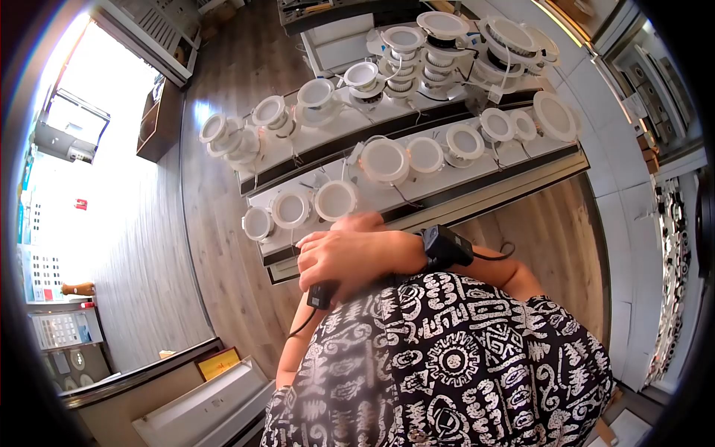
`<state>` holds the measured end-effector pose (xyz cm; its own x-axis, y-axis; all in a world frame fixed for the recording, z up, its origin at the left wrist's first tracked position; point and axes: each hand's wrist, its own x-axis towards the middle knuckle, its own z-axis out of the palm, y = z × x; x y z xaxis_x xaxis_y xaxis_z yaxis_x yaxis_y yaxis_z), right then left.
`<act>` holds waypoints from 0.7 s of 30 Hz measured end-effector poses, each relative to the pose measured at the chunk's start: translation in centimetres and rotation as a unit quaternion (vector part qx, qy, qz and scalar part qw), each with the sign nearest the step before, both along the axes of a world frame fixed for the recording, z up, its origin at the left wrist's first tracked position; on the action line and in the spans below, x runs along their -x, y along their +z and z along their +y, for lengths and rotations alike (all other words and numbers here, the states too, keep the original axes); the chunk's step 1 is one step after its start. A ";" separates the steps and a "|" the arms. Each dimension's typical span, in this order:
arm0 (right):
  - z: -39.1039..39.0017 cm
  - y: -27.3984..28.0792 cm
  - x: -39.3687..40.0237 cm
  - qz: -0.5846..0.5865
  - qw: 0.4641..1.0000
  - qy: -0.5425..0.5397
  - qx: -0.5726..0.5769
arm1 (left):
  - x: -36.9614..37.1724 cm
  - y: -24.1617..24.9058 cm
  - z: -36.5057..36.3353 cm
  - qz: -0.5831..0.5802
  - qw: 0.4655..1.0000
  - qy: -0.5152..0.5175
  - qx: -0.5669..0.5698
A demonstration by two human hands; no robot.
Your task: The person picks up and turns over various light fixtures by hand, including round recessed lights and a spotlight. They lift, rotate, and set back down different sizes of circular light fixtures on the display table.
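My right hand (331, 257) lies across my left arm in front of my body, its fingers wrapped over the left wrist. A black strapped device (445, 247) with a cable sits on my right wrist. Another black device (320, 296) shows on my left wrist, partly under the right hand. My left hand (360, 221) shows only in part beyond the right one; its fingers are hidden and blurred. Nearest to the hands are round white downlights, one recessed downlight (336, 200) just beyond them and another downlight (290, 209) to its left.
A stepped display stand (439, 200) carries rows of downlights, with stacked downlights (403, 63) at the back and loose wires. Wall tiles (622, 216) run along the right. At lower left stands a counter (141, 370) with a long white panel (197, 406). The floor (231, 223) is wood.
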<state>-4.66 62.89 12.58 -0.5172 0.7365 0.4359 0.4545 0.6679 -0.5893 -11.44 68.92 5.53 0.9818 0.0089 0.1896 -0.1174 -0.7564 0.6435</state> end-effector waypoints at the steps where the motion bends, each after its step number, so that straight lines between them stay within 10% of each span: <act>1: 0.1 0.0 -0.1 0.010 1.000 0.014 -0.002 | 0.4 0.0 0.4 -0.007 0.999 -0.013 0.042; 5: -1.3 0.7 -2.2 0.163 0.978 -0.133 -0.012 | 2.7 0.0 2.3 -0.041 0.962 -0.029 0.269; 7: -2.5 -0.2 -3.6 0.241 0.943 -0.223 0.048 | 4.5 -0.2 3.0 0.045 0.971 0.108 0.210; 12: -4.3 -4.3 -6.7 0.046 0.918 -0.389 0.054 | 8.1 -2.4 4.9 0.110 0.929 0.324 0.141; 15: -4.0 -5.5 -5.9 -0.047 0.914 -0.401 0.032 | 8.4 -3.9 5.7 0.090 0.937 0.338 0.022; 21: -1.3 -5.6 -4.9 -0.135 0.910 -0.393 -0.015 | 6.3 -3.9 5.8 0.120 0.929 0.326 0.125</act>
